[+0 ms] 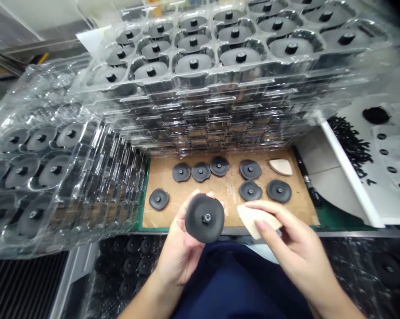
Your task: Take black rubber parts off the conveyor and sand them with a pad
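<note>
My left hand [182, 248] holds up a round black disc [196, 221] with a small raised hub, its fingers wrapped behind the rim. Just to the right, my right hand [293, 239] pinches a cream wedge-shaped sponge [255, 219] between thumb and fingers. Sponge and disc are apart. Several more black discs [250, 190] lie hub-up on the brown cardboard [229, 208] beyond my hands. A second cream wedge [280, 167] rests at the cardboard's far right corner.
A tall stack of clear plastic trays [200, 88] filled with black parts rises behind the cardboard. Another tray stack [53, 190] stands at left. On the right are a black pen-like tool [308, 179], a white partition [349, 173] and a heap of small black pieces [351, 141].
</note>
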{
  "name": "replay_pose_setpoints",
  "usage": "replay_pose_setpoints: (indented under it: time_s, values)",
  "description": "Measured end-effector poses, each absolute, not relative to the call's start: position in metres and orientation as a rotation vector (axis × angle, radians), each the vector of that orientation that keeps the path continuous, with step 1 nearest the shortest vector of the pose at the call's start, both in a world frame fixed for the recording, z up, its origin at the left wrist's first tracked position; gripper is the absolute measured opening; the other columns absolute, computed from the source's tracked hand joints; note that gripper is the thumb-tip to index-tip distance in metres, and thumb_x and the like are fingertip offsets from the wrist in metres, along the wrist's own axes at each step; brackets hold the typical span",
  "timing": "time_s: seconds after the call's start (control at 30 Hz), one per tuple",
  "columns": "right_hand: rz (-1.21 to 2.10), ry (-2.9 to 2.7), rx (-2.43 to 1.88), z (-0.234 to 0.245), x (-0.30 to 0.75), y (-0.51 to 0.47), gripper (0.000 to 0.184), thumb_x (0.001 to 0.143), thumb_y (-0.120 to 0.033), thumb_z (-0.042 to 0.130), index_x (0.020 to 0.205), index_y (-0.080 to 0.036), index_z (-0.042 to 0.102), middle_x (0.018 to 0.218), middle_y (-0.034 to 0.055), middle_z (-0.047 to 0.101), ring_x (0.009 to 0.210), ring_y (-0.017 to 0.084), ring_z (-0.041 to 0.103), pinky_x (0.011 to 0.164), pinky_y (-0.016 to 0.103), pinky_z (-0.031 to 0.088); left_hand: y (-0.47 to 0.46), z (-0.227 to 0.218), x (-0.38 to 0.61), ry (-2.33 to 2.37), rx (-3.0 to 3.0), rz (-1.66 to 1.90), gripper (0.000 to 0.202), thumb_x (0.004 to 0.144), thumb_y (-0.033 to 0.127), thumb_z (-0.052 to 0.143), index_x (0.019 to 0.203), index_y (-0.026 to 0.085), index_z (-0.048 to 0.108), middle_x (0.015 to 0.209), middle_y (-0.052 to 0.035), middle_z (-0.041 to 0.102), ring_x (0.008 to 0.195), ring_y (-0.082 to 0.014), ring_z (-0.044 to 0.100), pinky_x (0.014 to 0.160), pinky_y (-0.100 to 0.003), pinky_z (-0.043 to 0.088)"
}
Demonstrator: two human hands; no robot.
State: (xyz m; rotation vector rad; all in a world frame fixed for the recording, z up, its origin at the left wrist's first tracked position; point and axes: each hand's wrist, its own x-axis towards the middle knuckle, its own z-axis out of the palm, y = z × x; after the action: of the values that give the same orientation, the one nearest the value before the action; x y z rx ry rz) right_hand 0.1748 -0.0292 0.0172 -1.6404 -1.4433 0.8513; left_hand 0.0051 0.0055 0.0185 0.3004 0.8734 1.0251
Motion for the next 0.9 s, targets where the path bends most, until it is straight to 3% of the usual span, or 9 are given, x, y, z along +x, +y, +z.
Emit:
replay_pose_setpoints:
  time_s: [0.1,0.2,0.37,0.53,0.67,0.8,0.9]
  values:
    - [0.651,-1.704,-1.308,0.045,0.156,-0.012,0.024,0.09,-0.018,0.051,0.111,-0.023,0.06,0.099,0.0009,0.071,0.086,0.015,0.065,0.074,0.025,0.05,0.005,0.017,0.007,0.876,0.308,1.026,0.056,0.052,0.026,0.087,0.105,0.029,0.069,0.111,0.0004,0.07,0.098,-0.0168,0.066,0.086,-0.022,0.05]
    - [0.657,-1.871,-1.049,0.05,0.142,0.0,0.023,0.089,-0.012,0.047,0.107,-0.016,0.062,0.088,0.0033,0.072,0.074,0.015,0.064,0.071,0.029,0.05,0.005,0.01,0.001,0.903,0.32,1.048,0.05,0.057,0.025,0.084,0.104,0.027,0.068,0.107,0.0001,0.071,0.095,-0.0181,0.066,0.084,-0.024,0.051]
    - [0.978,-1.678,-1.472,-0.001,0.158,-0.011,0.019,0.09,-0.024,0.05,0.097,-0.021,0.068,0.093,0.0043,0.073,0.083,0.018,0.068,0.071,0.028,0.053,0.008,-0.001,-0.017,1.004,0.325,1.125,0.068,0.049,0.016,0.085,0.112,0.029,0.064,0.119,-0.002,0.066,0.108,-0.0218,0.061,0.074,-0.019,0.052]
    - [1.173,-1.374,-1.732,-0.044,0.17,-0.034,0.026,0.088,-0.037,0.053,0.099,-0.02,0.07,0.103,0.0077,0.073,0.095,0.024,0.068,0.076,0.033,0.057,0.013,-0.002,-0.013,1.034,0.278,1.152,0.068,0.051,0.022,0.085,0.115,0.026,0.062,0.121,-0.0052,0.066,0.108,-0.0215,0.061,0.08,-0.02,0.051]
    - [0.989,-1.423,-1.664,-0.012,0.156,-0.024,0.022,0.089,-0.031,0.052,0.101,-0.021,0.068,0.102,0.0054,0.073,0.093,0.021,0.068,0.074,0.029,0.056,0.013,0.001,-0.007,1.04,0.239,1.178,0.063,0.051,0.021,0.086,0.11,0.027,0.065,0.115,-0.0028,0.068,0.108,-0.0208,0.061,0.087,-0.024,0.051]
    - [0.683,-1.696,-1.266,0.038,0.134,-0.002,0.023,0.09,-0.016,0.05,0.108,-0.018,0.063,0.094,0.0039,0.073,0.077,0.014,0.066,0.068,0.026,0.052,0.008,0.0,-0.006,0.982,0.237,1.151,0.062,0.058,0.024,0.084,0.115,0.029,0.062,0.116,-0.0027,0.068,0.099,-0.0176,0.065,0.079,-0.022,0.053]
    - [0.717,-1.848,-1.076,0.041,0.128,0.007,0.024,0.09,-0.014,0.048,0.108,-0.016,0.064,0.085,0.0037,0.073,0.071,0.015,0.065,0.068,0.029,0.051,0.006,-0.004,-0.01,0.972,0.213,1.119,0.06,0.066,0.025,0.079,0.122,0.029,0.058,0.122,-0.0045,0.065,0.1,-0.0179,0.065,0.077,-0.021,0.053]
